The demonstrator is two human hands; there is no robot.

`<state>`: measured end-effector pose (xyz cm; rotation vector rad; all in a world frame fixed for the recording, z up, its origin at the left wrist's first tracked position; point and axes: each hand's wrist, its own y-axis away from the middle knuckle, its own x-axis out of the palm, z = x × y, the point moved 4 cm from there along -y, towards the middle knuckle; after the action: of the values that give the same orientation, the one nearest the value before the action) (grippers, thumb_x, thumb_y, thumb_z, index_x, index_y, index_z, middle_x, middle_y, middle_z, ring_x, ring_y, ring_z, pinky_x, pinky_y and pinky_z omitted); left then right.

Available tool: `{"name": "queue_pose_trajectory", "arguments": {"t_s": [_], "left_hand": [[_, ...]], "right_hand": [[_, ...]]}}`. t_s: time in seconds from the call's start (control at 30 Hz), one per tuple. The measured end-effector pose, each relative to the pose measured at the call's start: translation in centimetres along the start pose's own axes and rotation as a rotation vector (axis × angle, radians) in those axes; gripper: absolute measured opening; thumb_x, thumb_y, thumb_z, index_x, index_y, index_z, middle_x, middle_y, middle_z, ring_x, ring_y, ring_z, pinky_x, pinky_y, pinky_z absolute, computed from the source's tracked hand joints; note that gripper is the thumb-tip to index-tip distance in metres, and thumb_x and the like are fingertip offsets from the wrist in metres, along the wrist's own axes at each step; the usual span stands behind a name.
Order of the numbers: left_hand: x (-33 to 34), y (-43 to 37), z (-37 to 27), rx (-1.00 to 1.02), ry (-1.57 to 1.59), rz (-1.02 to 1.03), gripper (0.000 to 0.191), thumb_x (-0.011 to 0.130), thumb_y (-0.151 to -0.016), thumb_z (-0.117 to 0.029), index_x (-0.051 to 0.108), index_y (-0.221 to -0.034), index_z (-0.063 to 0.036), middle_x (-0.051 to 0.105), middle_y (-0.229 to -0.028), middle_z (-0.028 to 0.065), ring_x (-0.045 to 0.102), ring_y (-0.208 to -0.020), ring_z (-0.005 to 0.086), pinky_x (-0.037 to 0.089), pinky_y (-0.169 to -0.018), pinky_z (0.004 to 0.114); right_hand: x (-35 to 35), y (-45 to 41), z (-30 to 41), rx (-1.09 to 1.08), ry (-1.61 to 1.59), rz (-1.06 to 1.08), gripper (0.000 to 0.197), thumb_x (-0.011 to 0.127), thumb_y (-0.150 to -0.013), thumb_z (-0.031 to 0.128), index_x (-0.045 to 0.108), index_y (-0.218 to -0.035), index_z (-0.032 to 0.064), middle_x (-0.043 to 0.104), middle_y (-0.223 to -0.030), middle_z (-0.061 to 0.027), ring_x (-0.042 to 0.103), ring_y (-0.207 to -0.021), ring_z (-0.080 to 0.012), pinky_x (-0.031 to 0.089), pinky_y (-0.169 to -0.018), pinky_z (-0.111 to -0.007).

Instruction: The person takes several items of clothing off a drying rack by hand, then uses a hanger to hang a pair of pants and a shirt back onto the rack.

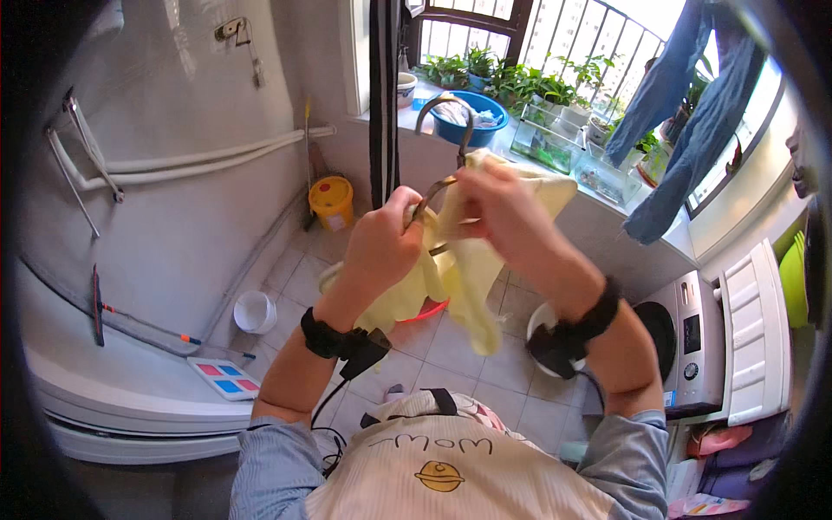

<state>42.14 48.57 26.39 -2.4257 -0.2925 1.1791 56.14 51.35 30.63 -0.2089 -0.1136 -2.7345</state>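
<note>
A pale yellow garment [478,279] hangs in front of my chest, partly on a brown clothes hanger [434,190] whose large hook rises above my hands. My left hand [387,244] is closed around the left side of the hanger, and some of the cloth is bunched against it. At the hanger's upper right, my right hand [504,205] pinches the garment; it is slightly blurred and its fingertips are partly hidden. Cloth drapes to the right over that hand's far side and down between both hands. Below, the garment covers most of a red basin [426,311] on the tiled floor.
A windowsill ahead holds a blue basin [478,133] with cloth, potted plants [549,84] and a glass tank [546,143]. Blue jeans [689,130] hang at upper right. A washing machine [699,351] stands right. Yellow [331,205] and white [255,312] buckets stand left.
</note>
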Motion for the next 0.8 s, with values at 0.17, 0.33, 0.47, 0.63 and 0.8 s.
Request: {"name": "queue_pose_trajectory", "arguments": {"t_s": [0.17,0.33,0.47,0.63,0.8], "left_hand": [[0.9,0.3,1.9,-0.04,0.608,0.05,0.019,0.059,-0.078,-0.015,0.053,-0.089,-0.0005,0.049,-0.064,-0.0049,0.041,-0.057,0.0011,0.034,-0.049,0.017],[-1.5,0.3,-1.4,-0.011,0.398,0.007,0.019,0.061,-0.077,-0.016,0.055,-0.09,-0.0041,0.052,-0.063,-0.0039,0.041,-0.055,0.0007,0.033,-0.048,0.018],[-2.2,-0.5,-3.5,0.266,-0.04,-0.226,0.016,0.057,-0.079,-0.016,0.058,-0.092,-0.0064,0.059,-0.071,0.0068,0.054,-0.061,0.0133,0.041,-0.06,0.028],[-1.8,-1.1,-3.1,0.426,-0.491,-0.483,0.025,0.05,-0.081,-0.011,0.056,-0.105,-0.0075,0.061,-0.093,0.0139,0.06,-0.088,0.0243,0.041,-0.082,0.038],[-3.4,-1.6,-2.1,-0.035,-0.553,-0.187,0.017,0.042,-0.085,-0.016,0.051,-0.083,-0.002,0.061,-0.076,0.0157,0.061,-0.069,0.0321,0.049,-0.056,0.041]], "right_hand": [[0.5,1.0,0.2,-0.456,1.023,-0.077,0.039,0.056,-0.075,0.018,0.043,-0.102,-0.0065,0.052,-0.074,-0.0105,0.057,-0.07,-0.0214,0.05,-0.058,-0.028],[-0.4,2.3,5.2,-1.256,1.831,-0.251,0.043,0.063,-0.067,0.038,0.056,-0.091,0.0028,0.056,-0.08,-0.0104,0.054,-0.081,-0.0254,0.045,-0.056,-0.039],[-2.8,-0.6,3.3,-0.614,1.512,-0.025,0.036,0.049,-0.083,0.039,0.047,-0.084,0.0027,0.056,-0.066,-0.0162,0.057,-0.062,-0.0337,0.044,-0.055,-0.042],[-2.9,-1.1,1.4,-0.577,1.26,-0.142,0.038,0.049,-0.084,0.039,0.047,-0.079,0.002,0.055,-0.062,-0.0167,0.055,-0.06,-0.0342,0.042,-0.054,-0.041],[-4.3,-1.2,-1.7,-0.268,0.711,0.079,0.036,0.05,-0.085,0.032,0.045,-0.067,0.0011,0.037,-0.057,0.003,0.033,-0.054,-0.0067,0.03,-0.047,-0.027]]}}
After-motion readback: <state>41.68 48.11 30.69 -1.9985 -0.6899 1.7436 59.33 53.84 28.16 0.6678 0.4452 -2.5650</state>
